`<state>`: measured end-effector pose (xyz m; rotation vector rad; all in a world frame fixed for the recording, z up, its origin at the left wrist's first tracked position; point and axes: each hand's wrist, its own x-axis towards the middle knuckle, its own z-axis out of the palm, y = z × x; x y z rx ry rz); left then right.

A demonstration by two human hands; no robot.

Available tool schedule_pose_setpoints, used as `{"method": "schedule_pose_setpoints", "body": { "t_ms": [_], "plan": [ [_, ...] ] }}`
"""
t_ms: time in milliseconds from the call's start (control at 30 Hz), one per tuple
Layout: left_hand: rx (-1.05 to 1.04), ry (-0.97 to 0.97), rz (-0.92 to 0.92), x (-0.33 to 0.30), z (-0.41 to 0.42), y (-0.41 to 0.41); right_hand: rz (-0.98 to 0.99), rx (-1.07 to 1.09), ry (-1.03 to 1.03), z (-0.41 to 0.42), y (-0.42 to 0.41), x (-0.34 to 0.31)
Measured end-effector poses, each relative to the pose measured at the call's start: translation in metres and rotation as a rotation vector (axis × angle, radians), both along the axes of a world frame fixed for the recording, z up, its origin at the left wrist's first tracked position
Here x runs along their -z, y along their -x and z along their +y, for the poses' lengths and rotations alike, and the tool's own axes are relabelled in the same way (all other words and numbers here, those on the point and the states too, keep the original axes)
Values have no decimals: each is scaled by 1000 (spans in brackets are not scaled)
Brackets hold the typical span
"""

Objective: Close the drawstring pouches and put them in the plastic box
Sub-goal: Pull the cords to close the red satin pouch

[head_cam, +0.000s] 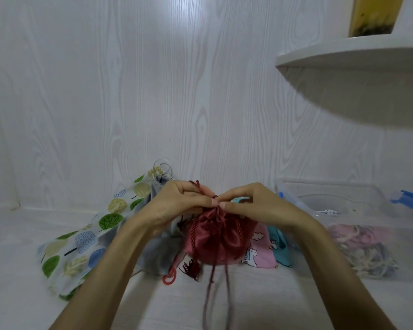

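My left hand (177,201) and right hand (250,203) both pinch the cord at the gathered neck of the red satin pouch (218,239) hanging just below them, the plastic box (343,194) lying at three o'clock, nearer my right, its contents blurred.

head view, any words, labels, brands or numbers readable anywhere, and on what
None can be read.
Pink pouch: unicorn, cloud and star pictures only, no lettering.
Tree-print pouch: pattern only.
Red satin pouch under both hands: plain.
Plastic box: a small dark mark on something white inside, too blurred to read.
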<state>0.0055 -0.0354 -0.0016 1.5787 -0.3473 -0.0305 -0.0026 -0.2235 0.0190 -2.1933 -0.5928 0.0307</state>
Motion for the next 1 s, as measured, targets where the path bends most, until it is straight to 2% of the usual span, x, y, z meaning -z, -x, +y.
{"method": "schedule_pose_setpoints", "body": {
  "t_ms": [133, 300, 467, 567, 667, 767, 867, 1000],
  "plan": [
    [-89, -62, -130, 0, -1, 1, 21, 21, -79, 2, -5, 7],
    [-286, -104, -307, 6, -8, -1, -67, 102, -150, 2, -8, 11],
    [-431, -117, -437, 13, -13, -2, -332, 58, -87, 9, -8, 15],
    [-565, -116, -543, 11, -13, 0, -412, 96, -161, 13, -10, 17],
    [-591, -114, -589, 9, -11, 1, -240, 105, -294, 12, -13, 19],
    [-529, -115, -604, 11, -13, 0, -24, 15, -352, 14, -14, 21],
    [-492, -91, -579, 13, -13, -2, 36, -26, -440, 14, -14, 23],
    [-375, -77, -514, 11, -11, -1, 44, 90, -549, 11, -13, 22]
  ]
}}
